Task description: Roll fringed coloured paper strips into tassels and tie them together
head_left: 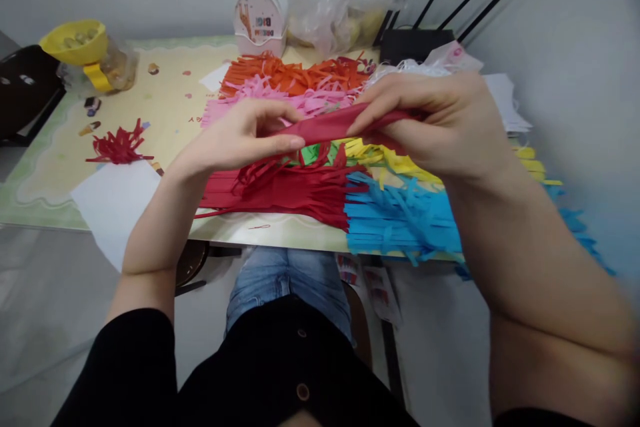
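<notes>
A strip of red tissue paper [327, 125] stretches between my two hands, raised above the table. At its left end my left hand [245, 137] pinches it between thumb and fingers, with some red fringe hanging below. My right hand [425, 120] grips the other end, its fingers closed over the paper. Under them lies a stack of red fringed paper [280, 190], with blue fringed paper [400, 217] to its right. Yellow fringed paper [400, 163] and green fringed paper [320, 155] show partly behind my hands.
Farther back lie pink fringed paper [240, 103] and orange fringed paper [295, 73]. A pink-and-white tub [261, 17] and a clear plastic bag [340, 20] stand by the wall. To the left are a yellow-topped container [83, 47], a red tassel [120, 145] and white paper [117, 203].
</notes>
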### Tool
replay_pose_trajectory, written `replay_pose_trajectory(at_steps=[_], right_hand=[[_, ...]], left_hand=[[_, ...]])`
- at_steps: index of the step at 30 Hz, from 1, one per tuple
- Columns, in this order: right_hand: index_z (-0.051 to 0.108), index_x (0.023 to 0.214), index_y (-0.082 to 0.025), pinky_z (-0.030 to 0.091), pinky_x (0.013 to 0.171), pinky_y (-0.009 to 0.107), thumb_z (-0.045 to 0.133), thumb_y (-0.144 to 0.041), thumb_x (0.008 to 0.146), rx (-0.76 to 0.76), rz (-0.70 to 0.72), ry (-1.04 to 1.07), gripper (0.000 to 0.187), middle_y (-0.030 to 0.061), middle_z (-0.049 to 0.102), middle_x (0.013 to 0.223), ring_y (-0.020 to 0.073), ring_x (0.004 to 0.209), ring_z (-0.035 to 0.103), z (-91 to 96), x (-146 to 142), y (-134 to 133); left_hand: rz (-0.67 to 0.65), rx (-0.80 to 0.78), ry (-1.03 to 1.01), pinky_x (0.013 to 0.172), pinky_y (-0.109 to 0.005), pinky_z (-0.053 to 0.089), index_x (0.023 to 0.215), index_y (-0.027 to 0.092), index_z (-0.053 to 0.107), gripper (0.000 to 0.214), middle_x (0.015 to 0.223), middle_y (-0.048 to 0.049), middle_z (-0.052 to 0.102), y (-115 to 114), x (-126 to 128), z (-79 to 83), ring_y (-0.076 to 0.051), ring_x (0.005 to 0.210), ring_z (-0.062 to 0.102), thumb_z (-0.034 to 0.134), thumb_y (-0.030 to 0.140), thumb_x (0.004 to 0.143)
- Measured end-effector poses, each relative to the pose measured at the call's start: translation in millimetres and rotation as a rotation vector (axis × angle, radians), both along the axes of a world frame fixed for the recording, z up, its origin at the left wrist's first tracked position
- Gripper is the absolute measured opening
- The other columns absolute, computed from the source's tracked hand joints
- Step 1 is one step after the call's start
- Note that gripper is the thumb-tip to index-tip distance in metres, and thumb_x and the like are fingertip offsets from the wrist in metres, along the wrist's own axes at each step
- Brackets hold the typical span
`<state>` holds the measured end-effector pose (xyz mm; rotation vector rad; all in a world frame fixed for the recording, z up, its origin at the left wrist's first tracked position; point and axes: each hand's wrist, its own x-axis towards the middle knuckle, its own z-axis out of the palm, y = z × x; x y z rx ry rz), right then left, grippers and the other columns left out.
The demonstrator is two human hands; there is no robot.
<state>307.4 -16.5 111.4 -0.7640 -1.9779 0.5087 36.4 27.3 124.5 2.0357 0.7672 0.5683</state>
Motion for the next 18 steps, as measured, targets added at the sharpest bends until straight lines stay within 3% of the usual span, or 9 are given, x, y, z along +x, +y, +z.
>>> replay_pose_trajectory(at_steps=[2, 6, 12, 16, 18], right_hand=[[0.082, 0.084, -0.024, 0.051, 0.072, 0.024, 0.057, 0.003, 0.081, 0.014, 0.006, -0.052, 0.037, -0.0021, 0.076, 0.086, 0.0092, 0.079, 0.068, 4.1, 3, -2], [0.083, 0.084, -0.026, 0.051, 0.070, 0.022, 0.059, 0.001, 0.081, -0.074, 0.018, -0.030, 0.036, -0.0025, 0.076, 0.084, 0.0088, 0.077, 0.068, 5.5, 4, -7], [0.086, 0.086, -0.025, 0.040, 0.045, 0.015, 0.058, -0.002, 0.077, -0.390, -0.107, 0.278, 0.038, -0.0056, 0.068, 0.062, 0.0038, 0.049, 0.055, -5.2, -5, -7], [0.086, 0.092, -0.024, 0.041, 0.040, 0.014, 0.064, -0.008, 0.080, -0.452, -0.133, 0.393, 0.030, -0.0065, 0.061, 0.055, 0.0039, 0.042, 0.051, -6.7, -8, -4], [0.086, 0.091, -0.023, 0.041, 0.041, 0.014, 0.064, -0.008, 0.080, -0.466, -0.139, 0.416, 0.029, -0.0064, 0.060, 0.053, 0.0039, 0.043, 0.051, -5.2, -9, -5]], left_hand=[[-0.049, -0.038, 0.030, 0.048, -0.023, 0.045, 0.084, 0.018, 0.069, 0.039, 0.065, -0.0015, 0.067, 4, 0, -1.1, -0.012, 0.055, 0.062, 0.080, 0.055, 0.084], [0.051, 0.022, -0.012, 0.047, -0.023, 0.045, 0.076, 0.018, 0.067, 0.035, 0.059, 0.0008, 0.060, 7, -7, -3.2, -0.013, 0.054, 0.062, 0.087, 0.046, 0.078], [0.118, 0.168, -0.064, 0.062, -0.027, 0.056, 0.096, 0.021, 0.071, 0.038, 0.078, -0.0004, 0.067, -6, -6, 5.2, -0.016, 0.071, 0.069, 0.093, 0.040, 0.071], [0.114, 0.273, -0.122, 0.076, -0.030, 0.060, 0.097, 0.021, 0.073, 0.032, 0.097, -0.0047, 0.074, -14, -2, 5.2, -0.019, 0.086, 0.072, 0.090, 0.028, 0.070], [0.130, 0.310, -0.127, 0.081, -0.033, 0.062, 0.095, 0.020, 0.074, 0.025, 0.096, -0.0042, 0.075, -15, -1, 2.8, -0.020, 0.089, 0.072, 0.085, 0.025, 0.073]])
